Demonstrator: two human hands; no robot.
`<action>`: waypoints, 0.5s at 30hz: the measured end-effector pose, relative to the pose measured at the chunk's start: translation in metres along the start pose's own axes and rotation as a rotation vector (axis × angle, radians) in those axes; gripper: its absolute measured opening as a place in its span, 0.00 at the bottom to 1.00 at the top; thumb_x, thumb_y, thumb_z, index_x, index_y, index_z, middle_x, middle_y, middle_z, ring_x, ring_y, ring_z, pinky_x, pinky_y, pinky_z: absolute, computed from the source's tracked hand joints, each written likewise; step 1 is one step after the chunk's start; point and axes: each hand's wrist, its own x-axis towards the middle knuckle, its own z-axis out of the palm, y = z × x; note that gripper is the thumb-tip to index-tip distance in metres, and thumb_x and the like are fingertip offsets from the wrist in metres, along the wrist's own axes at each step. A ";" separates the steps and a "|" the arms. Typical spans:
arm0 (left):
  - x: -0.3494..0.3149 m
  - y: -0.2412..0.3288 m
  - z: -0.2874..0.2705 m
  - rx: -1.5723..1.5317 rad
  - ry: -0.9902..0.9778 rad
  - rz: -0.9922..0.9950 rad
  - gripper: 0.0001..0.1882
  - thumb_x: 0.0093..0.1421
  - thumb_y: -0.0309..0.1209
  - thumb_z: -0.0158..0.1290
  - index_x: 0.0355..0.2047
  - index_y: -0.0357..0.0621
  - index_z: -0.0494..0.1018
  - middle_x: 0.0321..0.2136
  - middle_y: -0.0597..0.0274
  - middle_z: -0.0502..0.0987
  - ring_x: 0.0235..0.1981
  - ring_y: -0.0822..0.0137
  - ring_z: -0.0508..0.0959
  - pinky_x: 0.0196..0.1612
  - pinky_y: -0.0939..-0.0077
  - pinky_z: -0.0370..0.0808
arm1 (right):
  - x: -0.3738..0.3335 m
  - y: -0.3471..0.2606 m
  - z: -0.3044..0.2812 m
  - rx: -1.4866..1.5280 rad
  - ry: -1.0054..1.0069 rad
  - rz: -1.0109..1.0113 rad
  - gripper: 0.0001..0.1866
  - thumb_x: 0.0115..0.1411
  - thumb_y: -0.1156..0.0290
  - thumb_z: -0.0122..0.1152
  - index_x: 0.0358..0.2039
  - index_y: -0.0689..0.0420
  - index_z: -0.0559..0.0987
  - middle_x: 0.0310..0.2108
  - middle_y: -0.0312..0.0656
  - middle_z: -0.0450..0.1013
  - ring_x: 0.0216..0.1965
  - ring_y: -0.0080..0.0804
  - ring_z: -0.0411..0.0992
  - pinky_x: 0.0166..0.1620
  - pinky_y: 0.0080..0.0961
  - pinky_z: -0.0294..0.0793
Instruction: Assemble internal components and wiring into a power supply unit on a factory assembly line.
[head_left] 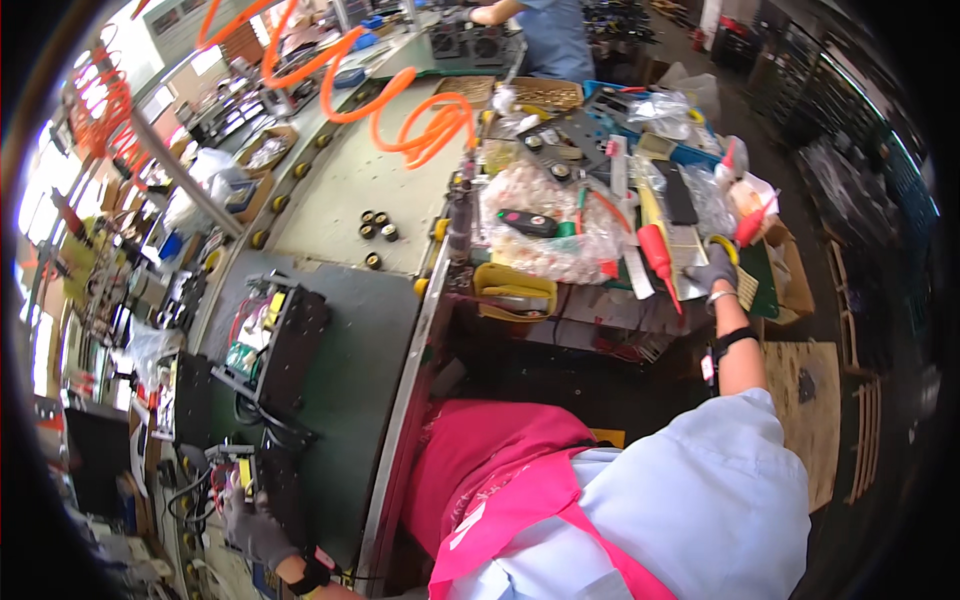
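Arms spread wide: right hand (716, 272) at a yellow ring-shaped roll (724, 245), left hand (252, 528) at an open electronic unit (243, 468).
Both hands gloved in grey. Roll lies at the right edge of the cluttered side table, beyond the red squeeze bottle (655, 252); right fingers bent at its rim, pinch or mere touch can't tell. Left fingers at the unit's near end, grip unclear. Best, I judge: lift the roll by its rim, clear of the bottle, left hand light on the unit.
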 end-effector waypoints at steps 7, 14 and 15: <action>0.001 -0.030 0.004 -0.165 -0.067 -0.002 0.20 0.49 0.20 0.60 0.45 0.37 0.78 0.36 0.52 0.79 0.34 0.55 0.78 0.41 0.64 0.74 | 0.019 0.017 0.005 -0.002 -0.025 -0.024 0.17 0.45 0.64 0.72 0.35 0.59 0.84 0.38 0.54 0.80 0.44 0.50 0.78 0.50 0.40 0.74; 0.006 -0.032 0.000 -0.067 -0.172 -0.063 0.18 0.58 0.40 0.60 0.46 0.48 0.81 0.37 0.51 0.83 0.39 0.54 0.81 0.43 0.62 0.76 | 0.086 -0.031 -0.080 -0.135 -0.015 -0.258 0.14 0.50 0.63 0.64 0.35 0.58 0.83 0.33 0.51 0.80 0.35 0.41 0.79 0.41 0.35 0.76; 0.008 -0.030 -0.004 0.005 -0.218 -0.083 0.17 0.58 0.40 0.59 0.46 0.49 0.81 0.38 0.52 0.83 0.39 0.54 0.81 0.43 0.62 0.76 | 0.103 -0.044 -0.096 -0.162 0.002 -0.373 0.14 0.50 0.63 0.64 0.35 0.58 0.83 0.33 0.51 0.80 0.36 0.42 0.79 0.42 0.36 0.76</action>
